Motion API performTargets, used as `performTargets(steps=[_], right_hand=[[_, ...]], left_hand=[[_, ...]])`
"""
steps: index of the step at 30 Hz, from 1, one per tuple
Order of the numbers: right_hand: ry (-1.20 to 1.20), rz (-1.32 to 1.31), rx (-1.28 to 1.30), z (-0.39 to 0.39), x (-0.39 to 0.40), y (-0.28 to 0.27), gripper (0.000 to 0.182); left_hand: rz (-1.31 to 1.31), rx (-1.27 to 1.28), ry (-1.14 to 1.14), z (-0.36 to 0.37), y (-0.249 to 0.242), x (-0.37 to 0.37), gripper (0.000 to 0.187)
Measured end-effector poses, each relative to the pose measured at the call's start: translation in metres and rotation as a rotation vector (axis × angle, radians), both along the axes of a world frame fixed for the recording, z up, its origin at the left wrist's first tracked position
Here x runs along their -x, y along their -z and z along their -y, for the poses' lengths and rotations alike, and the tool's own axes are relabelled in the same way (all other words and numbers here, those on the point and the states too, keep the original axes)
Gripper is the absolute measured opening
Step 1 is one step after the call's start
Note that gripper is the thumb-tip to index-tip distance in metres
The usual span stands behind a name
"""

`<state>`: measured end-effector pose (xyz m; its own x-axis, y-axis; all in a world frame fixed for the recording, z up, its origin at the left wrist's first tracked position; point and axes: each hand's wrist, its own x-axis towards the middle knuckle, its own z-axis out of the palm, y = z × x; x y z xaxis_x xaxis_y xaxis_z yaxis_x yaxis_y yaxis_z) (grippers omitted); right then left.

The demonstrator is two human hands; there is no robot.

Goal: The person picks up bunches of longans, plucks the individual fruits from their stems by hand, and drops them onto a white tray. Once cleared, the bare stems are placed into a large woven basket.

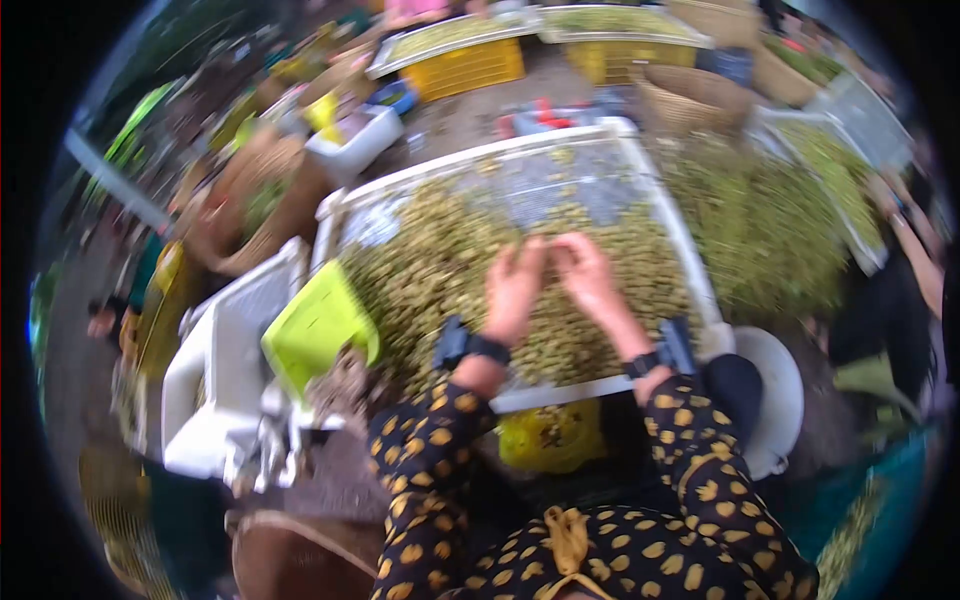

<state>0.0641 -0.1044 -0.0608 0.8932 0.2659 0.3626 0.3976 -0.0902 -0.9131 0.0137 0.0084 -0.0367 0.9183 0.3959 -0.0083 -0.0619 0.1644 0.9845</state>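
Observation:
A white mesh tray [470,160] lies in front of me, heaped with small green-yellow pieces [430,270]. Both hands hover over the middle of the heap, close together. My left hand [515,290] has its fingers curled down onto the pieces, and my right hand [585,275] is beside it with fingers bent toward the left hand. The picture is blurred, so I cannot tell whether either hand pinches a piece. Dark bands sit on both wrists, and my sleeves are dark with yellow spots.
A lime-green container [315,325] leans at the tray's left corner beside a white crate [215,370]. A yellow bag [550,435] sits under the tray's near edge, a white bucket [780,395] to the right. Another person's arm [915,250] reaches in at far right.

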Motion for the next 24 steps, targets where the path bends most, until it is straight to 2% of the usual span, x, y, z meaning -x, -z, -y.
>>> performTargets(steps=[1, 2, 3, 4, 5, 7, 8, 12, 13, 14, 15, 16, 17, 19, 20, 21, 22, 23, 24], right_hand=[[-0.002, 0.059, -0.060, -0.002, 0.001, 0.003, 0.018], [-0.038, -0.056, -0.003, 0.004, 0.007, -0.009, 0.017], [-0.007, 0.079, -0.079, 0.001, 0.004, -0.004, 0.015], [-0.039, -0.049, -0.112, 0.004, 0.006, -0.010, 0.015], [-0.034, -0.080, -0.077, 0.009, 0.006, -0.011, 0.017], [-0.012, -0.235, -0.168, 0.003, 0.003, -0.004, 0.017], [-0.055, -0.261, -0.317, 0.003, 0.004, -0.003, 0.017], [-0.102, -0.556, -0.498, 0.007, 0.009, -0.005, 0.017], [-0.073, -0.555, -0.545, 0.005, 0.010, -0.001, 0.019], [-0.006, -0.506, -0.523, 0.002, 0.008, 0.003, 0.019], [0.062, -0.456, -0.500, -0.002, 0.003, 0.014, 0.020], [0.131, -0.405, -0.476, 0.000, 0.002, 0.013, 0.022], [0.304, -0.391, -0.350, -0.001, 0.004, 0.013, 0.030], [0.336, -0.393, -0.186, 0.009, -0.002, 0.021, 0.032], [0.331, -0.391, -0.103, 0.013, -0.008, 0.026, 0.034], [0.335, -0.396, -0.148, 0.013, -0.013, 0.035, 0.033], [0.321, -0.405, -0.197, 0.010, -0.022, 0.048, 0.033], [0.317, -0.362, -0.171, 0.004, -0.042, 0.083, 0.026], [0.147, -0.659, -0.380, 0.027, -0.018, 0.040, 0.024]], left_hand=[[-0.076, -0.002, 0.038, 0.000, -0.011, 0.003, 0.037], [-0.002, -0.053, 0.102, -0.018, 0.022, -0.010, 0.037], [-0.082, -0.030, -0.009, -0.007, -0.001, -0.003, 0.033], [-0.037, 0.002, -0.023, -0.004, -0.006, -0.003, 0.019], [-0.034, 0.020, -0.035, 0.001, -0.012, -0.001, 0.021], [0.004, -0.065, -0.074, -0.009, 0.007, -0.009, 0.025], [-0.013, -0.155, 0.011, -0.005, -0.004, -0.001, 0.028], [0.086, -0.383, -0.032, 0.008, -0.005, 0.002, 0.030], [0.139, -0.442, -0.036, 0.010, -0.002, 0.002, 0.029], [0.192, -0.502, -0.040, 0.013, -0.001, 0.002, 0.029], [0.126, -0.745, -0.025, 0.023, -0.017, 0.012, 0.021], [0.225, -0.838, 0.026, 0.032, -0.019, 0.015, 0.018], [0.321, -0.931, 0.078, 0.040, -0.021, 0.019, 0.014], [0.604, -1.186, 0.132, 0.051, -0.018, 0.024, 0.013], [0.618, -1.174, 0.206, 0.052, -0.015, 0.026, 0.016], [0.659, -1.216, 0.167, 0.057, -0.019, 0.027, 0.013], [0.559, -1.157, 0.181, 0.051, -0.015, 0.026, 0.013], [0.335, -1.058, 0.149, 0.040, -0.002, 0.022, 0.012], [0.226, -0.737, 0.110, 0.031, 0.009, 0.014, 0.013]])
